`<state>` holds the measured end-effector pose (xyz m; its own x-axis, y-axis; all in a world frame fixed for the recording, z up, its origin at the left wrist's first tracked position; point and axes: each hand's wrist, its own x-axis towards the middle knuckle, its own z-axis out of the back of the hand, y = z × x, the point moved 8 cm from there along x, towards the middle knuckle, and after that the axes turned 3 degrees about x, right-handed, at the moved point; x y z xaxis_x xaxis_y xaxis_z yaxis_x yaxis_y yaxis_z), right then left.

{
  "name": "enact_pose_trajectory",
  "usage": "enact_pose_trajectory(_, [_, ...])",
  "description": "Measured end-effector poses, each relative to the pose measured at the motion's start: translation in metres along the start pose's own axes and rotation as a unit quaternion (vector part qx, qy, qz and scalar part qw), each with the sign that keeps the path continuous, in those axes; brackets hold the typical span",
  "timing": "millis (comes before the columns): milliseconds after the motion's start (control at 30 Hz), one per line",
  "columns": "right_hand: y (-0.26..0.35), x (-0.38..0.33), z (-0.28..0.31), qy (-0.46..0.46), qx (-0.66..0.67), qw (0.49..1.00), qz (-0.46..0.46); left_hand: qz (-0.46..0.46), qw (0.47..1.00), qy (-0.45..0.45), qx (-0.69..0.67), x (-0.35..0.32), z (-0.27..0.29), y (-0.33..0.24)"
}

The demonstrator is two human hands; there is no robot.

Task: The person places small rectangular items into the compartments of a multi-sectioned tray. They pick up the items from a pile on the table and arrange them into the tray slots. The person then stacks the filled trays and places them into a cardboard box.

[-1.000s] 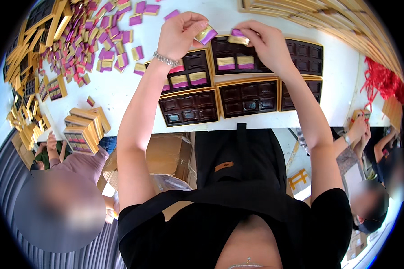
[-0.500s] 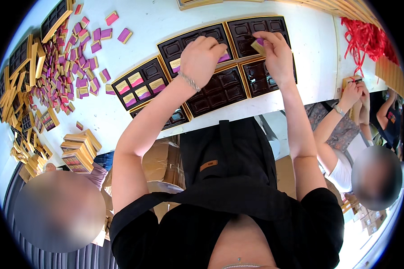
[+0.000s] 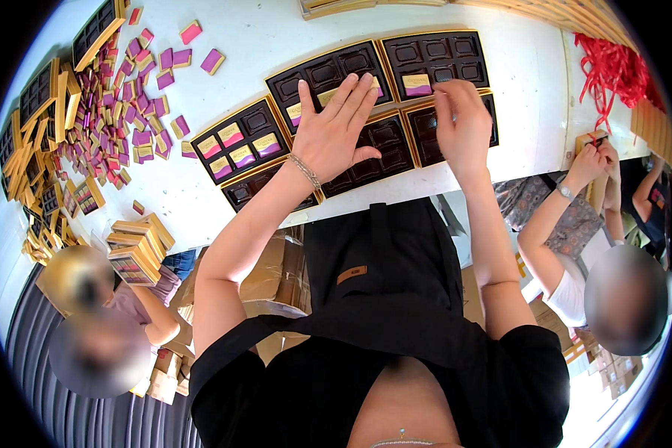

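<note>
Gold-edged boxes with dark brown compartment trays stand in two rows before me. My left hand (image 3: 334, 128) lies flat, fingers spread, over the upper middle tray (image 3: 323, 71), partly hiding the small gold-and-purple wrapped chocolates in it. At the upper right tray (image 3: 448, 54), my right hand (image 3: 461, 127) is closed with bent fingers; whatever they hold, if anything, is hidden. Just left of its fingertips a wrapped chocolate (image 3: 417, 84) sits in a compartment. The left tray (image 3: 255, 118) holds several chocolates in pink, purple and gold. The lower trays (image 3: 373, 149) show bare compartments.
Loose wrapped chocolates (image 3: 131, 112) are heaped at the left, beside stacked gold boxes (image 3: 33, 160). Filled boxes (image 3: 138, 250) stand near the table's left front edge. Red ribbons (image 3: 612, 75) lie at the far right, where a co-worker's hands (image 3: 593, 164) handle a box.
My left hand has flattened and spread over the upper middle tray. The chocolate from my right hand now lies in the upper right tray, and that hand has drawn slightly toward me.
</note>
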<state>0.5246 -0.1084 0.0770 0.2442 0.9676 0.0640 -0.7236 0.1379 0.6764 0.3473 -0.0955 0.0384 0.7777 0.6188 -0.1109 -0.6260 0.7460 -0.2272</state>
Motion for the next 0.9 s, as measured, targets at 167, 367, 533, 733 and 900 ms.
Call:
enact_pose_trajectory(167, [-0.009, -0.025, -0.053, 0.206, -0.248, 0.928, 0.185, -0.007, 0.999, 0.039, 0.006, 0.001, -0.011, 0.004])
enact_pose_trajectory(367, [0.013, -0.016, -0.039, 0.129, -0.214, 0.941, 0.227, 0.093, 0.981, -0.125, 0.112, -0.015, 0.034, 0.087])
enact_pose_trajectory(533, [0.111, 0.047, -0.100, 0.086, 0.099, 0.944, 0.304, 0.143, 0.957, -0.252, 0.013, -0.055, 0.036, 0.214])
enact_pose_trajectory(733, [0.206, 0.130, -0.285, 0.111, 0.112, 0.891, 0.425, 0.404, 0.855, -0.263, -0.191, -0.104, 0.020, 0.263])
enact_pose_trajectory(900, [0.235, 0.115, -0.333, 0.151, -0.074, 0.861, 0.481, 0.413, 0.677, -0.261, -0.550, -0.141, -0.001, 0.279])
